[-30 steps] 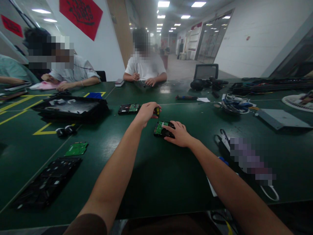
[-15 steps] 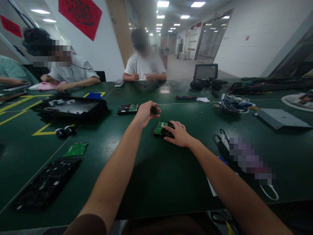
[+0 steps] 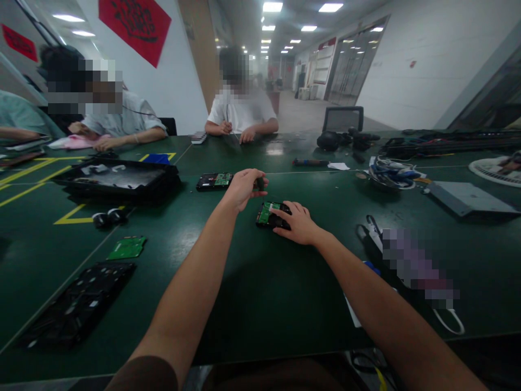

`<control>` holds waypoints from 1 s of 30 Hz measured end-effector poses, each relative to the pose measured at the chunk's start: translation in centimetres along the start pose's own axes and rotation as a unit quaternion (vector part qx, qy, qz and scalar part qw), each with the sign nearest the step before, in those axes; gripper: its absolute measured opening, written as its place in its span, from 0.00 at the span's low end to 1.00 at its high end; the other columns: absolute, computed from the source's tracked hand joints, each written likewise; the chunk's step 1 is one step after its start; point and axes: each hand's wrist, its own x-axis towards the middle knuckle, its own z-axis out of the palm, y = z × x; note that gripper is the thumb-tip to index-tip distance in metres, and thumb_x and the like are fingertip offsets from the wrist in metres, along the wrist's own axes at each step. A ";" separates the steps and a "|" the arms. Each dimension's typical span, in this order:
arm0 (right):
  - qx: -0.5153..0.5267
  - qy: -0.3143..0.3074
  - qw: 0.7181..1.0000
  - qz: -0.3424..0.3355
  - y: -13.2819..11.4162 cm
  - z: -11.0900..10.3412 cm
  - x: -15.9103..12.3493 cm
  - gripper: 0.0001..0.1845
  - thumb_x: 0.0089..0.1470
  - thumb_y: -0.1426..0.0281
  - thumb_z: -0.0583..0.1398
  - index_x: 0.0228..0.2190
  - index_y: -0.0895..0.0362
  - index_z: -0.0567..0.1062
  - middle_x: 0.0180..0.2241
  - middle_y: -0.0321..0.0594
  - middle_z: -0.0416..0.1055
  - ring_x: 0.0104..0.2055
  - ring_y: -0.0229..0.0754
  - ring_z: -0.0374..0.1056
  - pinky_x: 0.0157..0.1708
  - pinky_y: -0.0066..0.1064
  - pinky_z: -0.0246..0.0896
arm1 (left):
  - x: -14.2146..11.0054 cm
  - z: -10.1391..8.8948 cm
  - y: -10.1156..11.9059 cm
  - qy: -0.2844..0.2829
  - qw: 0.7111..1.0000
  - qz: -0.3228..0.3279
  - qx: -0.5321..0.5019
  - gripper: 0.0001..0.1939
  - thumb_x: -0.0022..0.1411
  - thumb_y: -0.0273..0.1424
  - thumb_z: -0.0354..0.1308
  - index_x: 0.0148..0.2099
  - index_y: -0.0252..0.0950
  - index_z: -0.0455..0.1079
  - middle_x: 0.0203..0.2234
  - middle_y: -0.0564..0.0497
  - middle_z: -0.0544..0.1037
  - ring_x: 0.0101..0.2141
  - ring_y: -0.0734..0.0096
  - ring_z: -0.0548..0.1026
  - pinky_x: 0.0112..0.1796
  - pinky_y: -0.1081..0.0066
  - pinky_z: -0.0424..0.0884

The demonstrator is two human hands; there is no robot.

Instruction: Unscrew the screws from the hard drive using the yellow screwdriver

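A hard drive [image 3: 267,214] with a green circuit board facing up lies flat on the dark green table [image 3: 260,298]. My right hand [image 3: 299,224] grips it from the right, fingers across its right part, which is hidden. Above its left end, my left hand [image 3: 245,189] is closed round the dark handle of a small screwdriver [image 3: 261,184]. Its thin shaft points down at the drive's upper left corner; whether the tip touches a screw is too small to tell. A second hard drive [image 3: 214,181] sits just beyond my left wrist.
Left are a black tray [image 3: 122,182], a loose green circuit board [image 3: 127,248] and a black plastic frame [image 3: 79,304]. Right are bundled cables [image 3: 391,171], a grey metal box [image 3: 472,195] and a lanyard [image 3: 374,233]. Across the table sits a person [image 3: 244,111]; another [image 3: 130,117] is farther left.
The screwdriver handle has turned slightly in my left fingers. My right hand and the hard drive stay in place. The person opposite has lowered one hand towards the table.
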 end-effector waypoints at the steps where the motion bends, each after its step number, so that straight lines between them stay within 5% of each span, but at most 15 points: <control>1: -0.001 0.002 1.000 0.000 0.0 0.0 0.0 0.40 0.61 0.41 0.54 0.70 0.36 0.55 0.71 0.46 0.46 0.71 0.67 0.43 0.65 0.63 0.42 | 0.0 0.0 0.0 -0.001 1.000 -0.007 -0.018 0.09 0.57 0.33 0.61 0.38 0.33 0.73 0.34 0.42 0.80 0.35 0.64 0.78 0.34 0.65 0.77; 9: -0.001 0.010 1.000 -0.006 0.1 0.3 0.1 0.40 0.61 0.41 0.54 0.70 0.36 0.55 0.71 0.47 0.47 0.71 0.67 0.45 0.65 0.63 0.43 | 1.0 -0.6 -0.9 0.034 0.999 0.013 0.012 0.11 0.56 0.36 0.57 0.33 0.34 0.76 0.34 0.44 0.78 0.34 0.66 0.75 0.23 0.74 0.67; 16: 0.002 -0.006 1.000 0.002 0.0 0.0 0.1 0.40 0.61 0.41 0.54 0.70 0.35 0.54 0.72 0.45 0.45 0.71 0.67 0.42 0.66 0.63 0.41 | 0.5 -0.5 -0.5 -0.014 1.000 0.003 0.011 0.10 0.56 0.36 0.62 0.35 0.34 0.76 0.32 0.44 0.79 0.34 0.64 0.76 0.31 0.67 0.74; 24: 0.007 -0.003 1.000 -0.001 0.1 0.0 0.1 0.39 0.61 0.41 0.54 0.69 0.36 0.55 0.71 0.47 0.45 0.71 0.67 0.43 0.65 0.63 0.41 | 1.0 -0.7 -0.7 0.039 0.991 0.063 0.110 0.12 0.58 0.36 0.58 0.32 0.35 0.79 0.35 0.44 0.80 0.35 0.65 0.75 0.28 0.70 0.66; 30: 0.006 0.007 1.000 -0.006 0.1 0.2 0.1 0.39 0.61 0.42 0.54 0.69 0.36 0.55 0.71 0.47 0.47 0.71 0.68 0.44 0.65 0.63 0.43 | 1.0 -0.4 -0.7 0.075 0.986 0.099 0.109 0.08 0.56 0.34 0.62 0.32 0.35 0.79 0.27 0.49 0.77 0.30 0.69 0.73 0.30 0.71 0.66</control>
